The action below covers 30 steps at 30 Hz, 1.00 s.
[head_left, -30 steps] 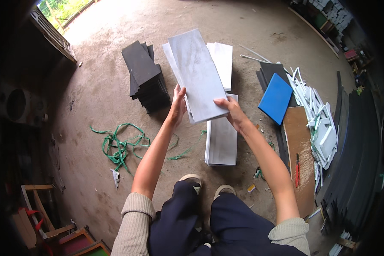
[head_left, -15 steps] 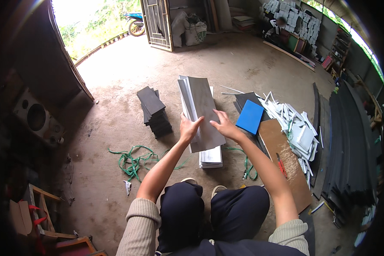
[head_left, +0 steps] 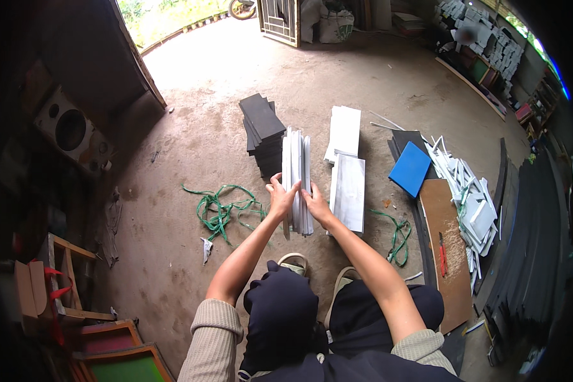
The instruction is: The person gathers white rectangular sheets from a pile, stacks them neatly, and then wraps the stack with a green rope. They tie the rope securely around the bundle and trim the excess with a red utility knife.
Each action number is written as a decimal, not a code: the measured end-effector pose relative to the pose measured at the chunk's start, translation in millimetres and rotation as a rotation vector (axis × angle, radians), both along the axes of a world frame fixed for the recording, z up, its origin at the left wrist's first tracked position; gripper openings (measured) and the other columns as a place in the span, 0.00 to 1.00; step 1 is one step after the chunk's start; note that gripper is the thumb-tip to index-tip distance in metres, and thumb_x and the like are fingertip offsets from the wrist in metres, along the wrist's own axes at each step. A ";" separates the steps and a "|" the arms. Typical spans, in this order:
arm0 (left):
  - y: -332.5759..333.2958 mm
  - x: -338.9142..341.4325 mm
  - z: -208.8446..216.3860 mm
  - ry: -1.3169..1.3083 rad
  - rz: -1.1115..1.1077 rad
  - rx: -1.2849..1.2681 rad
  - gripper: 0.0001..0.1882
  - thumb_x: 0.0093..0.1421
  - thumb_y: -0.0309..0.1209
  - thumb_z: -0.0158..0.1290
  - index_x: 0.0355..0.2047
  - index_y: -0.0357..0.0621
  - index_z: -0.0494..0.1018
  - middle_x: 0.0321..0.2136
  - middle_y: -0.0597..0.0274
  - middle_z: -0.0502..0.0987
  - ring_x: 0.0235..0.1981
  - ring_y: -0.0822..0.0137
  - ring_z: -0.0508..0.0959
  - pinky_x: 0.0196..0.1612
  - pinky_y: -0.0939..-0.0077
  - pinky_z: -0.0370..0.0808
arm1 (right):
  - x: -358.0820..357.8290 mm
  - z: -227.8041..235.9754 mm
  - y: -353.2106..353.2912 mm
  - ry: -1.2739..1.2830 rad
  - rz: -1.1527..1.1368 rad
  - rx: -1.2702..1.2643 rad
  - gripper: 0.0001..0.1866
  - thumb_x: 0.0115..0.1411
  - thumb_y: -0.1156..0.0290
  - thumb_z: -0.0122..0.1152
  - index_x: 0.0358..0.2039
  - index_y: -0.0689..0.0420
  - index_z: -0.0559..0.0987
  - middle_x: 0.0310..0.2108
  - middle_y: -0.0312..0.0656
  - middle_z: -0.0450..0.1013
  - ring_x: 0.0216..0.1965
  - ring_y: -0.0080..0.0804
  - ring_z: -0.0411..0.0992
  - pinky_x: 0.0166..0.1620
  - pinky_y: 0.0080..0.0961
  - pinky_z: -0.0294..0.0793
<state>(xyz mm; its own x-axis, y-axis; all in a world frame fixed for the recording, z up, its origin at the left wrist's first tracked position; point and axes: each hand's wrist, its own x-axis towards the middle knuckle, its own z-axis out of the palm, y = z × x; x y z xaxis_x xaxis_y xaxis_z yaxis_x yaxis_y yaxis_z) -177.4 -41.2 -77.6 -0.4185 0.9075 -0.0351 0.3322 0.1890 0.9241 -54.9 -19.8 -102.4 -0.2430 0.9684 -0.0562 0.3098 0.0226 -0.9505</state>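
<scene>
We pinch the white boards (head_left: 296, 162) between left hand (head_left: 281, 198) and right hand (head_left: 318, 207), likely so they cannot splay.

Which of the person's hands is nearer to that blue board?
Right. The right hand is left of the blue board; the left hand is farther left, across the held white boards.

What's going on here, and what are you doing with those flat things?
A person is holding a bundle of pale boards edge-up, squeezed between the left hand and the right hand. Whether the bundle touches the floor is hard to tell. Just beyond it, to the left, is a dark stack, and to its right are two pale stacks. Tangled green string lies on the floor to the left, and a blue panel lies farther right.
</scene>
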 end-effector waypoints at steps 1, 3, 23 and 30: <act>-2.5 0.2 -13.8 -0.016 0.015 0.011 0.40 0.47 0.49 0.57 0.52 0.43 0.50 0.43 0.42 0.54 0.44 0.49 0.65 0.46 0.63 0.66 | -3.2 -12.7 -4.2 0.009 -0.017 -0.009 0.26 0.59 0.60 0.46 0.53 0.61 0.58 0.49 0.53 0.64 0.51 0.40 0.63 0.51 0.29 0.60; -2.4 2.0 -36.1 -0.056 0.032 0.019 0.39 0.47 0.46 0.57 0.52 0.44 0.50 0.42 0.43 0.55 0.44 0.48 0.65 0.47 0.63 0.64 | -10.1 -28.1 -5.9 0.031 -0.063 -0.023 0.27 0.59 0.60 0.46 0.54 0.62 0.58 0.49 0.53 0.63 0.51 0.40 0.62 0.52 0.29 0.60; 36.3 -24.3 -139.6 -0.152 -0.122 -0.034 0.27 0.50 0.27 0.52 0.48 0.38 0.52 0.43 0.46 0.62 0.45 0.56 0.67 0.48 0.66 0.66 | -13.3 -120.2 42.4 -0.208 -0.060 -0.138 0.39 0.48 0.57 0.60 0.51 0.71 0.54 0.48 0.64 0.58 0.50 0.55 0.59 0.51 0.37 0.61; 39.2 -29.3 -133.6 0.001 -0.119 -0.143 0.27 0.53 0.32 0.49 0.50 0.39 0.53 0.43 0.39 0.68 0.44 0.46 0.69 0.46 0.61 0.65 | -21.9 -117.0 37.7 -0.303 -0.066 -0.135 0.40 0.45 0.61 0.62 0.53 0.64 0.54 0.46 0.62 0.59 0.47 0.55 0.61 0.48 0.39 0.64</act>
<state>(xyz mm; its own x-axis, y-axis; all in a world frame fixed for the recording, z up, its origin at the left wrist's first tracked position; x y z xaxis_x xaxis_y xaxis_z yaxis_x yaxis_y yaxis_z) -206.7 -2.0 -211.2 -0.3082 0.9366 -0.1667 0.3608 0.2772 0.8905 -76.8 17.8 -219.3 -0.1324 0.9604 -0.2450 0.5757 -0.1267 -0.8078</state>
